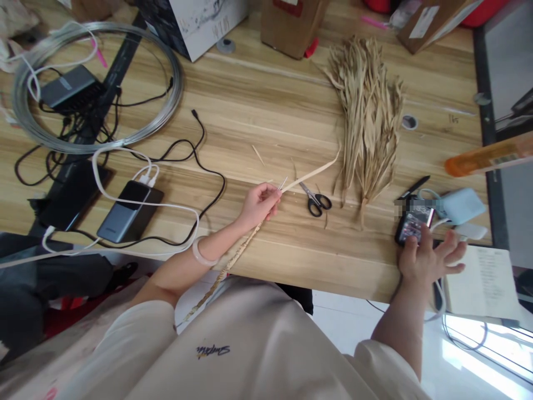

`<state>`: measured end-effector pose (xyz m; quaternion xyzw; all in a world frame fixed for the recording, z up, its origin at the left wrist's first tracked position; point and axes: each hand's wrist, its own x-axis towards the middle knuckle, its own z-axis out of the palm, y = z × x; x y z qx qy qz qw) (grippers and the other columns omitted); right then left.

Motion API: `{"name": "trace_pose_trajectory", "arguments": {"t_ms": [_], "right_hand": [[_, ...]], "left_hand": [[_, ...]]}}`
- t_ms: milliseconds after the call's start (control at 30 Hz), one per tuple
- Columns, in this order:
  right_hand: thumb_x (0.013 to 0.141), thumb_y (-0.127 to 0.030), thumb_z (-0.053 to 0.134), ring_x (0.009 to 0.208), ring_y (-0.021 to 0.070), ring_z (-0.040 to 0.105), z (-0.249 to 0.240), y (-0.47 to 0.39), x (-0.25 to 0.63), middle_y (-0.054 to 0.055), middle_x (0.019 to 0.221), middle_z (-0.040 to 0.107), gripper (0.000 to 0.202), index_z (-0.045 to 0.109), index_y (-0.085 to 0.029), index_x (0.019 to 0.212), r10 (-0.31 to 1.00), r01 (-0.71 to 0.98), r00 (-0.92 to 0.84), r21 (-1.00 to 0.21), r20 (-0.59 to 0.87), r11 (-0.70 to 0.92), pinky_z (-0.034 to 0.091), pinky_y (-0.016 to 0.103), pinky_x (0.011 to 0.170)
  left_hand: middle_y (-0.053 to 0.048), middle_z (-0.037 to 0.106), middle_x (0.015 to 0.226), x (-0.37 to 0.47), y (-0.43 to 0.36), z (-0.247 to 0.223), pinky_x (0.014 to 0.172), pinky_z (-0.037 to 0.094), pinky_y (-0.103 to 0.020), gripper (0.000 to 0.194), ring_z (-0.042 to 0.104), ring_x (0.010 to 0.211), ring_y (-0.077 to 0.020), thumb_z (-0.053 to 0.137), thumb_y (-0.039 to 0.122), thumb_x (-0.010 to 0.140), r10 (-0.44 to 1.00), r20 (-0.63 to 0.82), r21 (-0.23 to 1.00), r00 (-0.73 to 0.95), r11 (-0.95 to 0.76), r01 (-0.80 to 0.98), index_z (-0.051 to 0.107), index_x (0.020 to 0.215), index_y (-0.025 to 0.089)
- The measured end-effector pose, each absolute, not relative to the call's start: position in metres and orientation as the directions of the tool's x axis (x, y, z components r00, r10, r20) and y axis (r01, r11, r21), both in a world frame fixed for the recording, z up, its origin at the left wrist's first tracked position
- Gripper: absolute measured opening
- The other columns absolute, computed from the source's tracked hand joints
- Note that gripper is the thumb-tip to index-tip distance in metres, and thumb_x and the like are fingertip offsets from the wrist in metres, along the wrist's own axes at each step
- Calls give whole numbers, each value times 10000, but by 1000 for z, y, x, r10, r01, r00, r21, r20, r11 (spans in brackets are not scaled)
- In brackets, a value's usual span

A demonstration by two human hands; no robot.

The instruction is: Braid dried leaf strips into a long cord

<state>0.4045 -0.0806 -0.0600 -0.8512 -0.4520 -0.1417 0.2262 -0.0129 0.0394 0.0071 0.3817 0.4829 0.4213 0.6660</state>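
My left hand (261, 204) is closed in a pinch around a thin rod wrapped in dry leaf strips (233, 260). A pale loose leaf strip (314, 173) sticks out past my fingers to the right, and the rod's bare tip shows beside it. The wrapped part slants down toward my lap. My right hand (427, 258) has its fingers spread, with fingertips at the lit screen of a phone (414, 223). Black-handled scissors (315, 201) lie just right of my left hand. Farther right rests a bundle of dried leaves (366, 116).
A large wire coil (177, 83), a grey power bank (125, 211) and tangled cables occupy the left. Cardboard boxes (289, 28) stand at the back. An orange bottle (487, 155), a light blue case (462, 204) and an open notebook (478, 280) are at right.
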Motion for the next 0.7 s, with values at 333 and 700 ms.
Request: {"name": "trace_pose_trajectory", "arguments": {"t_ms": [333,700], "right_hand": [[828,-608,360,1318,423,253,-40,-86,385,179,1449,335,646,490,-227,1334,758,837,531,-96,378,-539,186,679,913],[871,-352,408,1121,391,536,-32,-150,332,213,1187,574,439,581,-142,1216,737,971,211,-50,643,-235,378,614,868]], "left_hand": [[46,531,596,-15,40,5,274,287,-143,271,465,362,-31,678,369,712,936,-309,917,169,341,-209,523,720,146],[45,535,613,-19,45,2,278,281,-145,289,463,358,-28,667,393,706,944,-305,916,125,327,-234,517,725,146]]}}
